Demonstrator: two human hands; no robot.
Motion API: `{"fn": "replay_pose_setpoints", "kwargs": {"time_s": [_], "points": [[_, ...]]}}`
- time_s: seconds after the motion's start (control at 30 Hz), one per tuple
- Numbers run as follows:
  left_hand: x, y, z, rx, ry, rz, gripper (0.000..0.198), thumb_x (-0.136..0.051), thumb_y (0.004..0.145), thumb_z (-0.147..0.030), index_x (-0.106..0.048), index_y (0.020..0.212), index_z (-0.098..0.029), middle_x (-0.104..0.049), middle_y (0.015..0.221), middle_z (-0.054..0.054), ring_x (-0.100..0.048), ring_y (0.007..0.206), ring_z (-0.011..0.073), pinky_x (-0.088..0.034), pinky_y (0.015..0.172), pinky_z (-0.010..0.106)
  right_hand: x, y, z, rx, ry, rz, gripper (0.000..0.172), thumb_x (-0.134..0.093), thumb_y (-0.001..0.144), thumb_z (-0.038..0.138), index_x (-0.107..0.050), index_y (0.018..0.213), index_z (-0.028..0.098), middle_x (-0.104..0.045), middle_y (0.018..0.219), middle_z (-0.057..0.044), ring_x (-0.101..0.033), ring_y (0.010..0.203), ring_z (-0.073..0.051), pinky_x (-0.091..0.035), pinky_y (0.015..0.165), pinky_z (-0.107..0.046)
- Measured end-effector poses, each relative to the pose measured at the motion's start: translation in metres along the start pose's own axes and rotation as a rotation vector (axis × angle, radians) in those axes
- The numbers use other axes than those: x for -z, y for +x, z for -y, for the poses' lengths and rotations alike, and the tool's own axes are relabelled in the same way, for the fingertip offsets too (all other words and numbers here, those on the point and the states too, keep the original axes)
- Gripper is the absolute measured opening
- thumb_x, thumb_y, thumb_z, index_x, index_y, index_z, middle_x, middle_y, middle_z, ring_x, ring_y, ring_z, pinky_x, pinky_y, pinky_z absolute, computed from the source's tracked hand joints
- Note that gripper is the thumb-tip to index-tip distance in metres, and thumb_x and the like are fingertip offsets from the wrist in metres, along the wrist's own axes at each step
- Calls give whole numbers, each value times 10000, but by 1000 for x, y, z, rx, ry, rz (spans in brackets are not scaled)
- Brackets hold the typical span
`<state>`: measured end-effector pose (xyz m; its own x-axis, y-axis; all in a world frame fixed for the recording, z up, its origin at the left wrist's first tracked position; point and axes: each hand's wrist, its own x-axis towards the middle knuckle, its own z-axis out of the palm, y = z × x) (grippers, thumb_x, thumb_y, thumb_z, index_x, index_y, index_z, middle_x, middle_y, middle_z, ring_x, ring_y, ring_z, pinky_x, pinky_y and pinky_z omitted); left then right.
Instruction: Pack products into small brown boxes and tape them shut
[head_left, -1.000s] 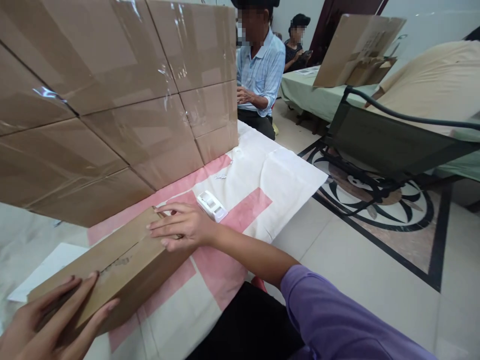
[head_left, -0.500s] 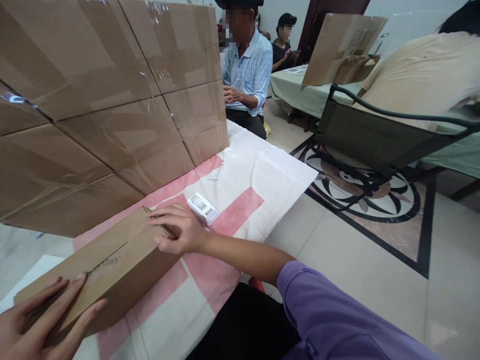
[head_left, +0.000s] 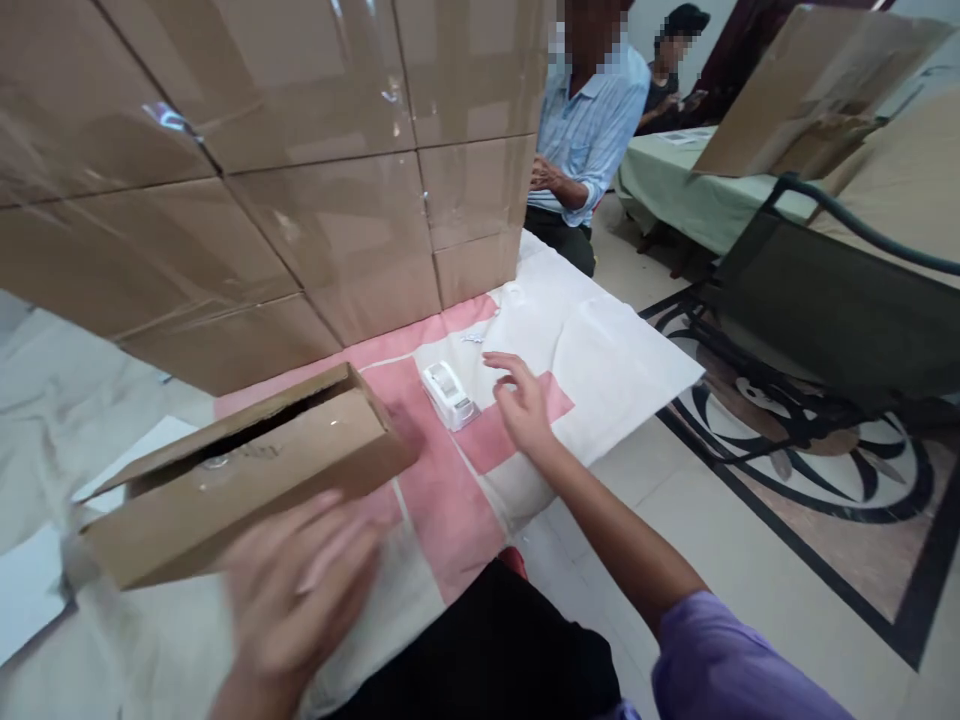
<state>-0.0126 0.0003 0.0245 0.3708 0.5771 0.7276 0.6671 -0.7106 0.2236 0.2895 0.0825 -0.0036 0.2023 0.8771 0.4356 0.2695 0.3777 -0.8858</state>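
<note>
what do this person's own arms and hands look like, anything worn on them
The right arm wears a short purple fabric sleeve and is bare below it, with no watch or bracelet visible. The right hand is ungloved. The left hand, blurred, also looks ungloved; its sleeve is out of view.

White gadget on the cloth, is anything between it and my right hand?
Nothing visible is in the way; only cloth shows in the gap between the white gadget and your right hand.

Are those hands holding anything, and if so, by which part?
The right hand holds nothing, open beside the white object; the left hand is too blurred to tell.
</note>
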Motion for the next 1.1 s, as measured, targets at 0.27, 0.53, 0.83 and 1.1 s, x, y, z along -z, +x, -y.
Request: {"fn": "replay_pose_setpoints", "kwargs": {"time_s": [0.27,0.53,0.83,1.1], "points": [[-160,83,-30,289,-61,259,730,-582,902,-290,-297,1548,-103,-391,1589,197,-249,1532,356,-310,1220,545,6,25,-4,-631,199,293,272,-580,733,371,-747,857,197,-691,1166,-59,-600,1075,-216,-499,744,-264],[-181,74,-13,449,-148,252,862,-646,865,-478,-265,1561,-141,-205,1667,200,-170,1553,365,-251,1226,553,-15,43,5,-858,162,361,173,-661,598,293,-728,686,160,-711,804,-46,-589,763,-164,-427,639,-256],[-184,73,-3,586,-293,274,1068,-732,800,-468,-83,1610,-220,-69,1683,217,-233,1524,410,-335,1167,555,-28,41,12,-841,99,328,170,-707,601,328,-634,595,174,-648,650,-34,-547,673,-161,-381,622,-286],[-180,70,-5,595,-341,253,1072,-753,785,-411,-95,1611,-223,-107,1673,229,-332,1477,408,-386,1125,508,-24,9,31,-749,88,112,234,-797,612,370,-687,695,181,-698,725,-36,-594,730,-171,-387,650,-285]]}}
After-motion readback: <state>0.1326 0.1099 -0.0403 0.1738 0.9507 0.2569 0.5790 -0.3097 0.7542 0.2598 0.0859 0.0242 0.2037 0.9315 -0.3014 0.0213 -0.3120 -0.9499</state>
